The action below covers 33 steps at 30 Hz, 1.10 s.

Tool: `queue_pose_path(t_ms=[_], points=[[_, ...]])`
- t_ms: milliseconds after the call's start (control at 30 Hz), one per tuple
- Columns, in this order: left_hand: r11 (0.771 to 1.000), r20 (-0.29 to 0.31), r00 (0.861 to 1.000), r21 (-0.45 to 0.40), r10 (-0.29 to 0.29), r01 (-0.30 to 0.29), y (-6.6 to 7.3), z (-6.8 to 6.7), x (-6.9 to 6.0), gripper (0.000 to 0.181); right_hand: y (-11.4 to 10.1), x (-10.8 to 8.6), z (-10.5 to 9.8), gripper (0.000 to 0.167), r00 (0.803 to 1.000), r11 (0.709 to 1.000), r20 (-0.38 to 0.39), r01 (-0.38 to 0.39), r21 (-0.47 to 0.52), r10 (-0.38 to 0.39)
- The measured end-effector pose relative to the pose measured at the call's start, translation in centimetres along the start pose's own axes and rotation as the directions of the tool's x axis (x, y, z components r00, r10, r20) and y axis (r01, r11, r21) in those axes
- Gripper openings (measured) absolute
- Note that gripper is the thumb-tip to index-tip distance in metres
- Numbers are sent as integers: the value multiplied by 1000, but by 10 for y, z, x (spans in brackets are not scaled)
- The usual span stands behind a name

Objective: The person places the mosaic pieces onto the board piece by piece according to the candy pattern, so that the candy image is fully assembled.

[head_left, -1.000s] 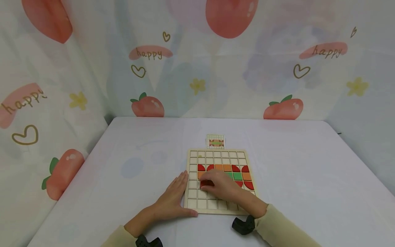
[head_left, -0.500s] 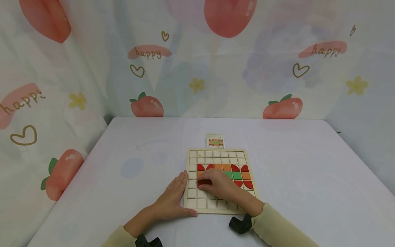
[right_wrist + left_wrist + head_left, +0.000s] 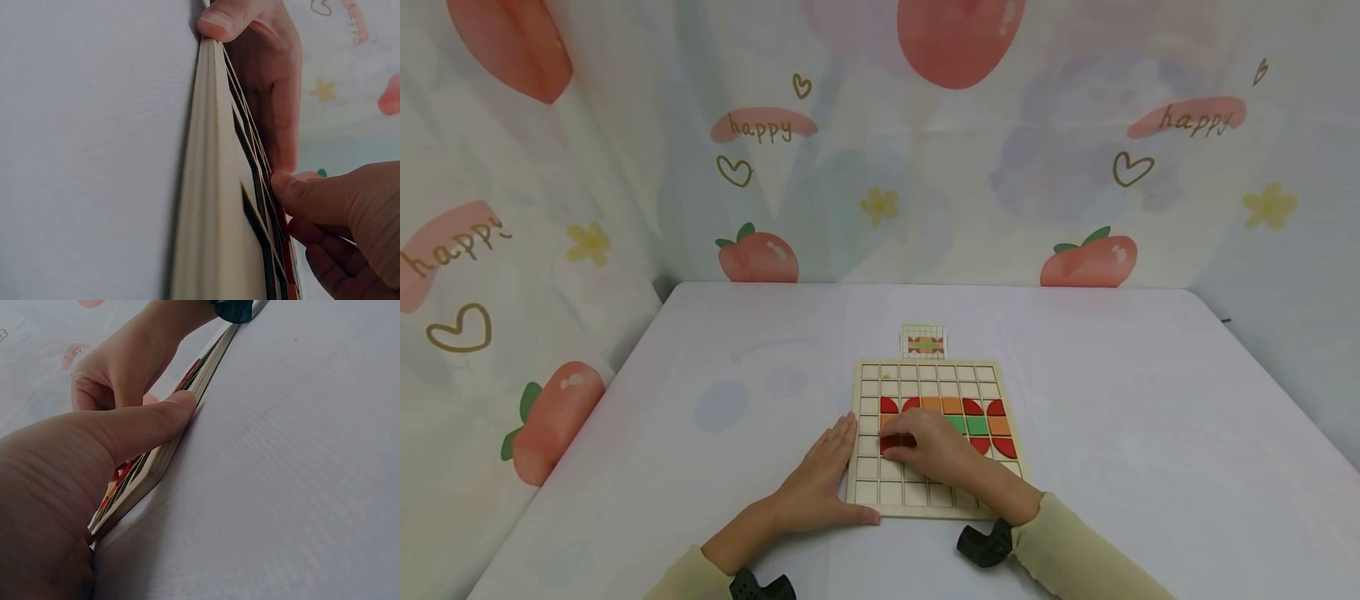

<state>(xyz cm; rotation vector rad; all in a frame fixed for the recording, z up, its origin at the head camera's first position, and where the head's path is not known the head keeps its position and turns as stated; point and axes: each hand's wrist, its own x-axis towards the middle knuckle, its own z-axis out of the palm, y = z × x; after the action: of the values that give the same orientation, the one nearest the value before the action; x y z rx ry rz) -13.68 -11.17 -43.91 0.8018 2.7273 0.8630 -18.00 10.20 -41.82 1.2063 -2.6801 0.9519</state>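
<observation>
A wooden grid board (image 3: pixel 891 493) lies on the table, with red, orange and green tiles in its middle rows. My left hand (image 3: pixel 812 492) rests against its left side, fingers straight, thumb on the near edge. Over the lower coloured row, my right hand (image 3: pixel 936 447) curls its fingers and thumb at a red tile (image 3: pixel 887 447) in that row's left end. In the right wrist view the thumb (image 3: pixel 319 197) touches red at board level; the fingertips are partly hidden. Some tiles lie hidden beneath the right hand.
A small pattern card (image 3: pixel 923 333) with a printed grid stands just beyond the board's far edge. The white tablecloth (image 3: pixel 760 333) spreads around the board, and a printed fabric backdrop (image 3: pixel 947 167) rises behind the table.
My right hand has shifted slightly left with the red tile, which now sits at the row's left end. It has stayed nearly still over the last half second. The left hand has not moved.
</observation>
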Motion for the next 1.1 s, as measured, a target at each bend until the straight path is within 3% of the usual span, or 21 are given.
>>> queue_pose_path(t_ms=[333,533,667,867,1100], points=[[1000,9,1000,5,-2,2,1,0,2,121,0,-2,-2,18,999,1000,-30,15,14,-15],[1000,9,1000,6,-15,15,1,1,3,122,-3,-11,-14,21,997,996,-13,-75,46,75],[999,0,999,7,-33,33,-1,3,3,123,-1,-31,-25,19,991,992,-42,-124,9,124],[999,-15,999,18,-45,46,-1,5,1,124,5,-77,-37,18,979,985,-122,-171,-37,166],[999,-17,999,24,-48,48,1,5,2,126,10,-122,-44,24,972,993,-230,-60,-104,35]])
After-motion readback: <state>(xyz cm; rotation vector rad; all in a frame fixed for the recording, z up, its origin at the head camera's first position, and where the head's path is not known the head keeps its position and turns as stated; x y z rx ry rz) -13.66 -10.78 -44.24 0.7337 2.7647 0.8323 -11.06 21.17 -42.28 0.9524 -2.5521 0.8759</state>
